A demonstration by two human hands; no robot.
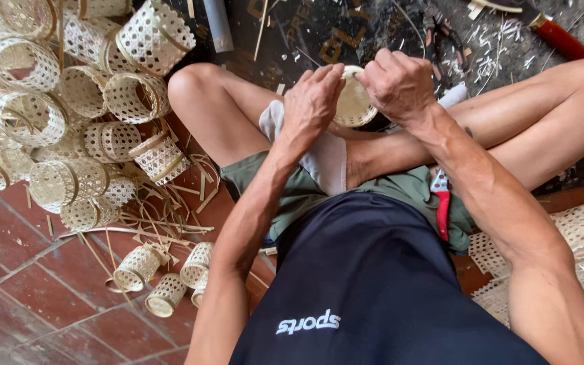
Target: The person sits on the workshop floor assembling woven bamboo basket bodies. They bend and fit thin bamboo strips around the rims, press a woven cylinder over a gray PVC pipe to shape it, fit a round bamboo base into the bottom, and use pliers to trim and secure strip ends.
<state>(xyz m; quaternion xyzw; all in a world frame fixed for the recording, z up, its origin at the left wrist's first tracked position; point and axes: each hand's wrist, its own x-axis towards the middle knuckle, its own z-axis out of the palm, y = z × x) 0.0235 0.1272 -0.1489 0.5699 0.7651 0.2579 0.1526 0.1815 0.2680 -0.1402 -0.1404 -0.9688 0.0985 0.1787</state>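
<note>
Dark shirt (373, 284) is filling six o'clock, nearest the lens. Woven cane cylinders (69, 115) are piling up at nine to eleven o'clock. Left hand (313, 101) and right hand (397, 82) are both closing on a small woven basket (353, 105) at twelve o'clock, fingers curled round its rim, apparently pinching it. Red-handled cutters (442, 209) are resting at three o'clock.

The person wears a dark navy sleeveless top (373, 284) with small white lettering low on the front, and olive-green shorts (292, 186). Both arms and legs are bare. The hands wear no gloves, rings or watch.
</note>
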